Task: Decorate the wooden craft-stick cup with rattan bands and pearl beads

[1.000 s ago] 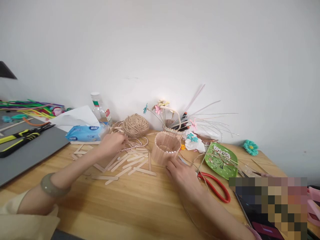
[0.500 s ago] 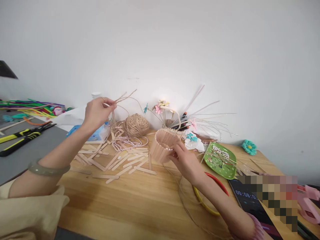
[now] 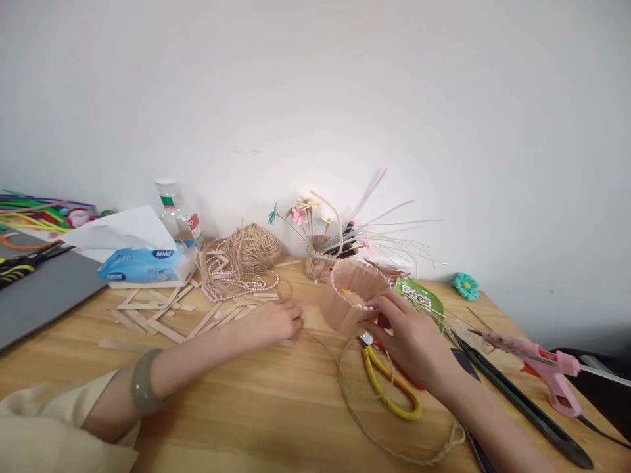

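Note:
My right hand grips the near right rim of a round basket made of wooden craft sticks, which is tilted so that its inside partly shows. Just left of the basket, low over the table, my left hand has its fingers curled together at a thin strand of twine. From there the strand loops under the basket and ends in a knotted tuft near the front. Yellow-and-red-handled scissors lie below my right hand, partly covered by it. The ball of twine sits behind my left hand.
Loose craft sticks and bead strings lie to the left, with a tissue pack and glass bottle behind. A flower-filled holder stands at the back. At right are a green tray and pink glue gun.
My left hand has come down and right from holding twine strands in the air beside the ball. My right hand has raised and tilted the basket, and the view has shifted.

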